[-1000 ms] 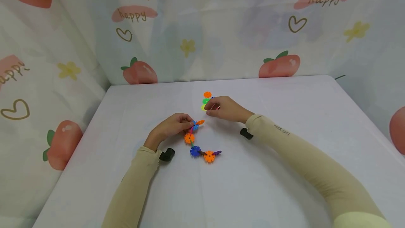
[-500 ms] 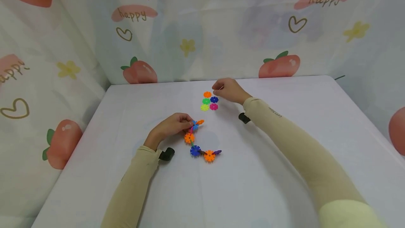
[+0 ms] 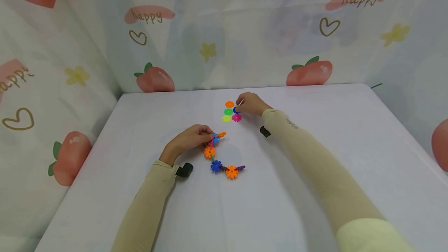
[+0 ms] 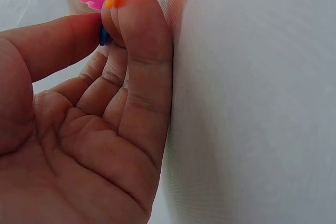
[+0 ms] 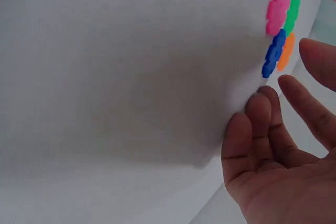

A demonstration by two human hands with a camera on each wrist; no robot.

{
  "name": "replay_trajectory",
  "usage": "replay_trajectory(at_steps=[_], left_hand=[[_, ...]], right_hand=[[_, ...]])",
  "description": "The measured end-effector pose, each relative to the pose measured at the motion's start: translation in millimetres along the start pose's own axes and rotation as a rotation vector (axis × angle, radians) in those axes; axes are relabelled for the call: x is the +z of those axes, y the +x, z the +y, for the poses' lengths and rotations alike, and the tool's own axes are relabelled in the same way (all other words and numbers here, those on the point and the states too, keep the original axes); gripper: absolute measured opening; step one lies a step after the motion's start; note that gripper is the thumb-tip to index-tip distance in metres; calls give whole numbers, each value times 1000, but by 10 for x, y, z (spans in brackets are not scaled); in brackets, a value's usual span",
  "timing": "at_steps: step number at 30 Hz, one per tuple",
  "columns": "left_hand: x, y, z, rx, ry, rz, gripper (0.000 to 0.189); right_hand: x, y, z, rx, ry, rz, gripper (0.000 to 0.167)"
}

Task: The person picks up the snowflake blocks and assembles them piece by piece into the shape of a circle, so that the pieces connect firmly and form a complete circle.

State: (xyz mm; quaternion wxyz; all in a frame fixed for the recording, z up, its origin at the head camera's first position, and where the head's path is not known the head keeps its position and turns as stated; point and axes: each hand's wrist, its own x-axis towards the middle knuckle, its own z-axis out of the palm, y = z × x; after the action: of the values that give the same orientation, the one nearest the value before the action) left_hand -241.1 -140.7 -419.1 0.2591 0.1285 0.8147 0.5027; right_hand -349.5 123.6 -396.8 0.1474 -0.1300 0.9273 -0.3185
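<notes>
so, left hand (image 3: 190, 138) pinches blue disc (image 3: 216, 139); right hand (image 3: 252, 104), unclenched, is beside navy disc (image 5: 273, 54).

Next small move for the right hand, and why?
Probably pinch the loose dark blue disc: the right hand is right by it, thumb and forefinger apart with nothing between, while the left hand holds the chain.

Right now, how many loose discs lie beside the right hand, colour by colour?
Orange disc: 1
Green disc: 1
Yellow disc: 1
Dark blue disc: 1
Pink disc: 1
Total: 5
</notes>
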Motion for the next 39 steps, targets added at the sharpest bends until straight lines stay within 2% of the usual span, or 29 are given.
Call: replay_trajectory(at_steps=[12,16,26,31,35,39], left_hand=[[-4,2,5,-2,-22,-8,20],[-5,-1,5,-1,-30,-13,21],[-3,-13,-1,8,-34,-12,20],[-6,-8,-3,16,-26,-14,20],[-4,-7,-6,3,-28,-11,20],[-4,-1,-9,-3,-33,-7,21]], right_hand=[[127,47,-12,31,-27,33,14],[135,36,-23,38,-46,16,17],[111,-8,-55,79,-83,-9,36],[108,-33,-18,75,-49,46,31],[115,-91,12,48,3,115,21],[102,-178,26,23,70,140,16]])
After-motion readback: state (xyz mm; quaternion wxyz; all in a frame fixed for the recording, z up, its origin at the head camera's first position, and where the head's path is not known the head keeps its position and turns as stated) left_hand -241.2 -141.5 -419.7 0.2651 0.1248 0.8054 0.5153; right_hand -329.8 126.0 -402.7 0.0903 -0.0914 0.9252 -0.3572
